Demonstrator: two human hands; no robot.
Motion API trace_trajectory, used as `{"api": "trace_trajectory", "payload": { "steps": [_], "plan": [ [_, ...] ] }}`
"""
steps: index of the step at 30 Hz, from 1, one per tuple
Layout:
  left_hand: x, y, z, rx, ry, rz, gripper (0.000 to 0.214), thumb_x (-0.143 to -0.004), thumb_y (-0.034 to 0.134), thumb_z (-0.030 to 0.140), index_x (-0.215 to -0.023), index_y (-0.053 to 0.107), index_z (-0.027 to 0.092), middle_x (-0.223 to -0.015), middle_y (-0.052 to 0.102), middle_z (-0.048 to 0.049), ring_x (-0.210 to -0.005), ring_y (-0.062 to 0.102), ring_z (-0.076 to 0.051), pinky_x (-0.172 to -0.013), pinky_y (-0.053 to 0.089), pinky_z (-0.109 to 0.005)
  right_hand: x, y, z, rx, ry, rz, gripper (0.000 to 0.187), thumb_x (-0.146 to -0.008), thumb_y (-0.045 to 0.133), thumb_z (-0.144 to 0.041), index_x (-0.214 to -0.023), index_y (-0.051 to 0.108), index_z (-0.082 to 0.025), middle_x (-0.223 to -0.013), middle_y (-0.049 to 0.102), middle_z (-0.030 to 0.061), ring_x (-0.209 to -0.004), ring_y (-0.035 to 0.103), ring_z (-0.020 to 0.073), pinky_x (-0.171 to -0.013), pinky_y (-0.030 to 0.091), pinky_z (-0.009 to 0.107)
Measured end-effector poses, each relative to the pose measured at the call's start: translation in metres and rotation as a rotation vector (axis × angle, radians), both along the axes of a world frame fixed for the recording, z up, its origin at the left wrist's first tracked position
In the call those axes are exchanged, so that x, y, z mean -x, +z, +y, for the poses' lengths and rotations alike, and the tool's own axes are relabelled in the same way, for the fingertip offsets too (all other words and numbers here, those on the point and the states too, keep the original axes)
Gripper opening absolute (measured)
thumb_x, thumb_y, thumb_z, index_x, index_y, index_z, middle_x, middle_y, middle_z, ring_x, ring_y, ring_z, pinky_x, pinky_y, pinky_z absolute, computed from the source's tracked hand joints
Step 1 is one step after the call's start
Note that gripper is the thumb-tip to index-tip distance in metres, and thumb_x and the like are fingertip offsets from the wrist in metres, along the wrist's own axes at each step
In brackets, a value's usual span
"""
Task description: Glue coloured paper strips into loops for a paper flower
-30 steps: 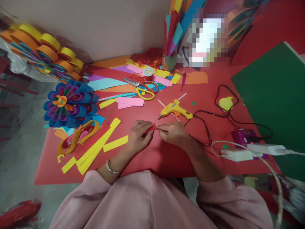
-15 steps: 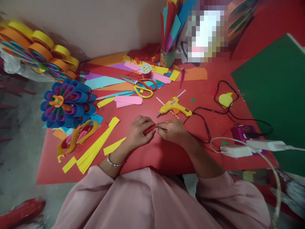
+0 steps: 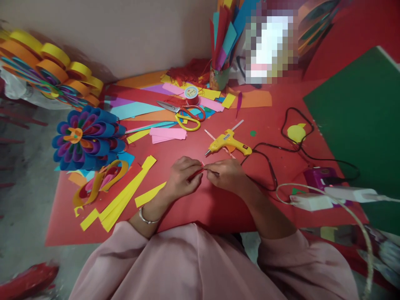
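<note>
Over the middle of the red tabletop (image 3: 215,212), my left hand (image 3: 184,177) and my right hand (image 3: 226,176) meet fingertip to fingertip. Both are closed in a pinch on a small red paper strip (image 3: 202,166), most of which the fingers hide. Just beyond my right hand lies a yellow hot glue gun (image 3: 226,143) on its side, its nozzle pointing left toward the hands. Yellow paper strips (image 3: 125,196) lie to the left of my left hand, one of them partly under the wrist. Pink paper strips (image 3: 168,134) rest farther back.
Scissors (image 3: 184,112) and a thread spool (image 3: 191,96) lie among coloured strips at the back. A blue and purple paper flower (image 3: 87,139) stands left, with a larger one (image 3: 56,71) behind. A cup of strips (image 3: 218,77), black cord (image 3: 268,146) and white plugs (image 3: 312,201) are also around.
My fingers have closed further over the red strip, so less of it shows between them. Both hands stay in nearly the same place; the view has tilted slightly.
</note>
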State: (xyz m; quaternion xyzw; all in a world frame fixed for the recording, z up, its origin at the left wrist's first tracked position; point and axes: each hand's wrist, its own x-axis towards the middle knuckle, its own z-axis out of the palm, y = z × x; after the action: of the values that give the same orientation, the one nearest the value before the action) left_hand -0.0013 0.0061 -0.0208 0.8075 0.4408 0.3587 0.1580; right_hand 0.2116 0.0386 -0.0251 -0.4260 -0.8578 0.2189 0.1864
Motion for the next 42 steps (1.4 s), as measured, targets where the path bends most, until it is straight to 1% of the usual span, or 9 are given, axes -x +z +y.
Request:
{"api": "trace_trajectory", "payload": {
  "steps": [11,17,21,25,28,30,33,37,42],
  "plan": [
    [0.001,-0.001,0.001,0.005,-0.010,0.004,0.017,-0.092,0.065,0.022,-0.106,0.074,0.024,-0.106,0.080,-0.0069,-0.094,0.070,-0.021,-0.085,0.060,-0.040,0.000,0.001,0.001,0.014,0.008,-0.011,0.028,-0.088,0.060,-0.023,-0.099,0.085,-0.029,-0.088,0.083,0.0008,-0.080,0.074,0.0177,-0.072,0.048,0.027],
    [0.001,-0.004,0.001,-0.025,-0.024,0.005,0.017,-0.091,0.065,0.019,-0.106,0.073,0.023,-0.106,0.080,-0.0068,-0.093,0.070,-0.020,-0.086,0.059,-0.039,-0.003,0.006,0.005,0.130,-0.021,0.080,0.028,-0.086,0.062,-0.021,-0.100,0.085,-0.030,-0.090,0.083,-0.0014,-0.080,0.073,0.0174,-0.072,0.049,0.027],
    [0.000,-0.003,0.001,-0.052,-0.036,0.013,0.018,-0.090,0.065,0.017,-0.106,0.073,0.022,-0.106,0.079,-0.0066,-0.093,0.068,-0.020,-0.085,0.058,-0.038,-0.007,0.008,0.008,0.230,-0.047,0.194,0.027,-0.084,0.064,-0.019,-0.097,0.085,-0.029,-0.082,0.082,-0.0022,-0.071,0.069,0.0152,-0.067,0.047,0.025],
    [0.001,-0.002,0.001,-0.056,-0.041,0.020,0.020,-0.089,0.065,0.015,-0.107,0.072,0.022,-0.107,0.079,-0.0066,-0.093,0.068,-0.021,-0.084,0.058,-0.039,-0.007,0.006,0.008,0.235,-0.032,0.229,0.024,-0.081,0.065,-0.019,-0.092,0.084,-0.027,-0.075,0.078,-0.0018,-0.067,0.066,0.0150,-0.066,0.045,0.026],
    [0.002,-0.002,0.001,-0.052,-0.048,0.043,0.018,-0.090,0.064,0.017,-0.105,0.073,0.022,-0.107,0.079,-0.0068,-0.093,0.068,-0.021,-0.085,0.058,-0.039,-0.005,0.007,0.008,0.270,-0.077,0.238,0.020,-0.079,0.066,-0.020,-0.090,0.081,-0.026,-0.064,0.071,-0.0036,-0.060,0.059,0.0129,-0.062,0.041,0.026],
    [0.003,-0.002,0.001,-0.041,-0.050,0.068,0.017,-0.091,0.062,0.018,-0.102,0.074,0.022,-0.106,0.079,-0.0067,-0.093,0.068,-0.021,-0.086,0.057,-0.040,-0.002,0.009,0.007,0.308,-0.131,0.221,0.013,-0.079,0.067,-0.023,-0.084,0.078,-0.025,-0.059,0.065,-0.0050,-0.056,0.055,0.0118,-0.059,0.037,0.026],
    [0.002,-0.002,0.001,-0.048,-0.045,0.087,0.016,-0.091,0.063,0.018,-0.101,0.075,0.023,-0.106,0.079,-0.0062,-0.092,0.067,-0.020,-0.084,0.057,-0.039,0.002,0.013,0.007,0.310,-0.197,0.151,0.005,-0.080,0.069,-0.027,-0.079,0.073,-0.025,-0.058,0.062,-0.0054,-0.055,0.054,0.0121,-0.059,0.034,0.027],
    [0.001,0.000,0.002,-0.081,-0.058,0.094,0.015,-0.091,0.064,0.017,-0.100,0.075,0.022,-0.104,0.078,-0.0056,-0.090,0.066,-0.020,-0.082,0.056,-0.038,0.006,0.016,0.007,0.282,-0.226,0.047,0.005,-0.081,0.070,-0.029,-0.081,0.073,-0.026,-0.062,0.066,-0.0041,-0.062,0.059,0.0145,-0.062,0.033,0.028],
    [0.001,0.002,0.002,-0.070,-0.060,0.108,0.018,-0.092,0.063,0.017,-0.103,0.075,0.023,-0.106,0.078,-0.0062,-0.090,0.065,-0.020,-0.084,0.056,-0.038,0.009,0.019,0.006,0.275,-0.219,-0.040,0.007,-0.084,0.068,-0.030,-0.083,0.074,-0.027,-0.067,0.070,-0.0033,-0.066,0.061,0.0156,-0.062,0.031,0.029]
  ]
}}
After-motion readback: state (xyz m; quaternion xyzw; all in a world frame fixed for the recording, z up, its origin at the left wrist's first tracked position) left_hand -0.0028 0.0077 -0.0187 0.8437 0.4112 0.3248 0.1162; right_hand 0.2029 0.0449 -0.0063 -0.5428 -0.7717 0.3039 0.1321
